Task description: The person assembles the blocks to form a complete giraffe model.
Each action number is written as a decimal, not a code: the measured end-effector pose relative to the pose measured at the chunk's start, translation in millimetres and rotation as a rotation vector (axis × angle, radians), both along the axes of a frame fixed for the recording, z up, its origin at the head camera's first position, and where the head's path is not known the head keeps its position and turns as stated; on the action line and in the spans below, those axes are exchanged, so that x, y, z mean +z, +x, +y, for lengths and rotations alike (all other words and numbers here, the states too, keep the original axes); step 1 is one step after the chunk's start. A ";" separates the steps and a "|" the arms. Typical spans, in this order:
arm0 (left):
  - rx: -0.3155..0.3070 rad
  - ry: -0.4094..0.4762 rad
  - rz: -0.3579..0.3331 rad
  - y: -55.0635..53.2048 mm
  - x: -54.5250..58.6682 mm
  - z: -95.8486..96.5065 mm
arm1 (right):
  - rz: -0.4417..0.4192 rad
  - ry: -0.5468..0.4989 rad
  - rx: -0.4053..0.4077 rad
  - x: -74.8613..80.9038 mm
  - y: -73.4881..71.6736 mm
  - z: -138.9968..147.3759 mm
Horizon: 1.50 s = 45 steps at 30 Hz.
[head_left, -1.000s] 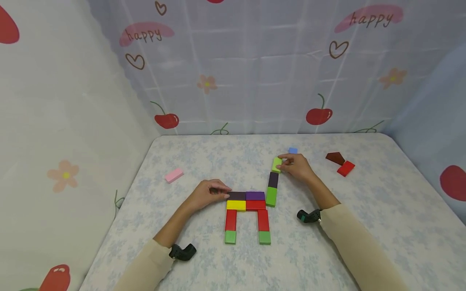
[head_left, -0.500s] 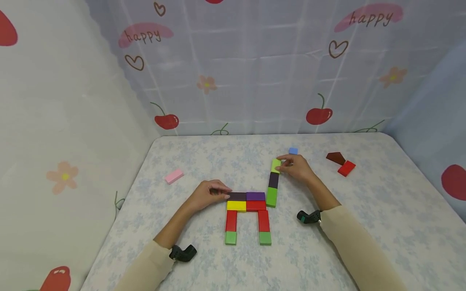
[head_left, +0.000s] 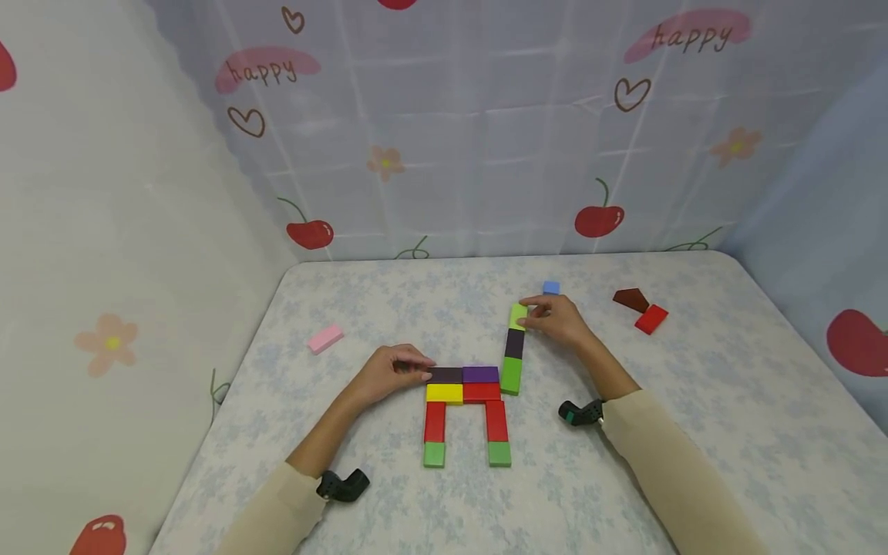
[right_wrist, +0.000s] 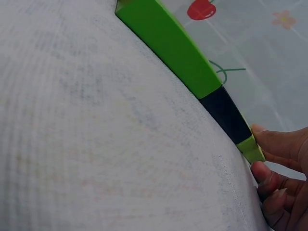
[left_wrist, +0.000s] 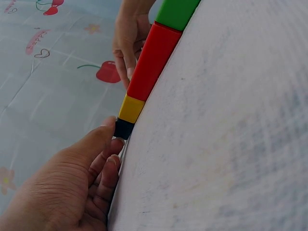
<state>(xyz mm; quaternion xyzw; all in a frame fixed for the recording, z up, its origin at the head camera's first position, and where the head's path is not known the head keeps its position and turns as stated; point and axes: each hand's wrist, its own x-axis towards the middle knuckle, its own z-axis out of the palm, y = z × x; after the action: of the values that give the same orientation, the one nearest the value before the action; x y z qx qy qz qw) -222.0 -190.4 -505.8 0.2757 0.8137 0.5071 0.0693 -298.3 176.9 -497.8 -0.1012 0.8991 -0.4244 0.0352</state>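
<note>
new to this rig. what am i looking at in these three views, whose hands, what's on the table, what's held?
No robot here: a person works with two bare hands. The wide picture is from a camera on the head; the two close ones are from cameras strapped to each wrist, skimming the table.

Flat coloured blocks form a figure. The left hand touches the dark brown block at its left end. The right hand pinches the light green block topping a column over a dark block and a green block.

Loose pieces: a pink block, a blue block, a red block and a brown piece.
</note>
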 end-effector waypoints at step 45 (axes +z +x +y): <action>0.025 0.022 0.005 -3.3 -16.1 -1.9 | -0.077 0.110 -0.306 32.1 31.6 182.3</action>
<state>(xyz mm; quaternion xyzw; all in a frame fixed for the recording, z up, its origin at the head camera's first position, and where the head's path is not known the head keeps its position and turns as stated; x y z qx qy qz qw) -225.3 -192.3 -521.8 0.2675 0.8116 0.5161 0.0579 -266.7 359.2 -465.6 0.0551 0.9240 -0.3784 0.0101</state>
